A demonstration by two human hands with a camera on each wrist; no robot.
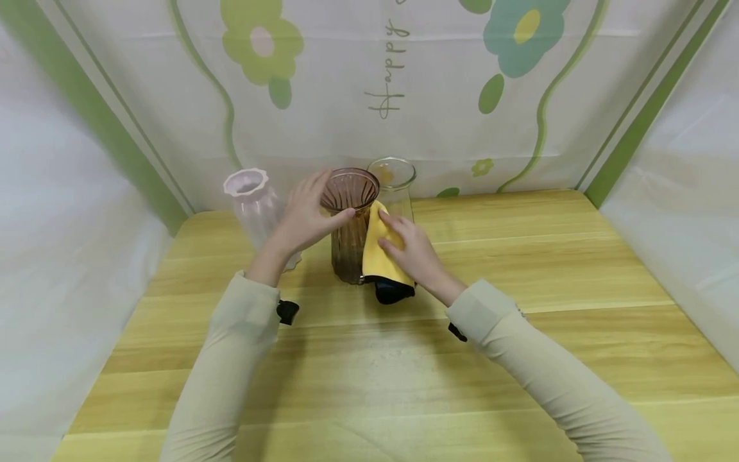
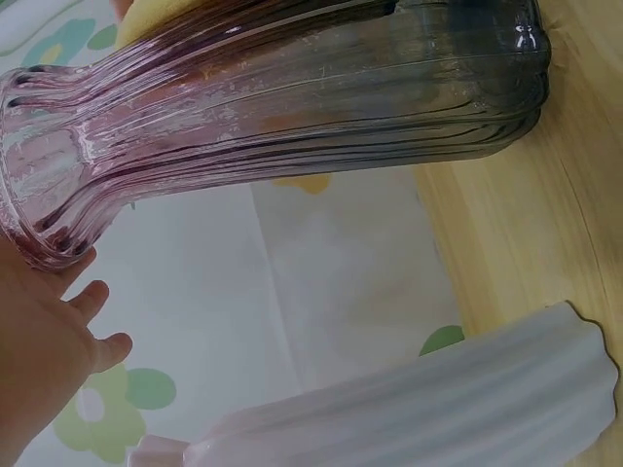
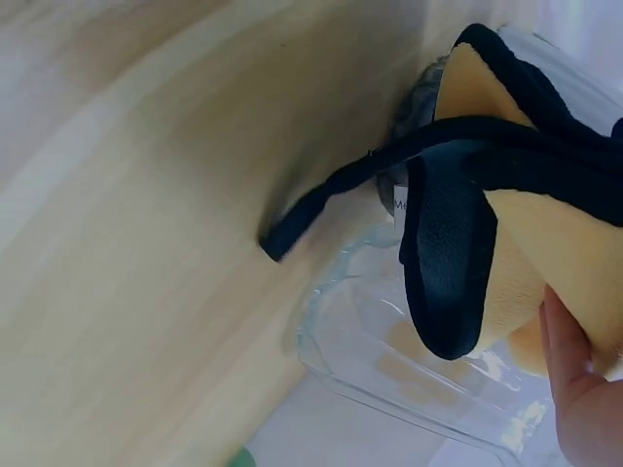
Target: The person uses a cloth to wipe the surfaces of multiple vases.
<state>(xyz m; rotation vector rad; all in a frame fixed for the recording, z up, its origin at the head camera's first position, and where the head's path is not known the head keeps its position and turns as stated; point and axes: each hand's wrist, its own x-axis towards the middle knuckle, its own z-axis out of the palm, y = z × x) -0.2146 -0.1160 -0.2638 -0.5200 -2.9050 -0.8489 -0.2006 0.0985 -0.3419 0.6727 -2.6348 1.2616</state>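
Observation:
A fluted glass vase, purplish at its flared mouth and smoky grey lower down, stands upright on the table. My left hand holds its rim, thumb at the near side and fingers around the far left; two fingertips hang off the glass in the left wrist view. My right hand grips a yellow cloth with black edging, laid against the vase's right side. A black panel and a dangling black strap of the cloth show in the right wrist view.
A clear glass vase stands just behind the cloth to the right. On the left is a pale pink scalloped vase, partly behind my left hand. The wooden table meets a flowered curtain at the back.

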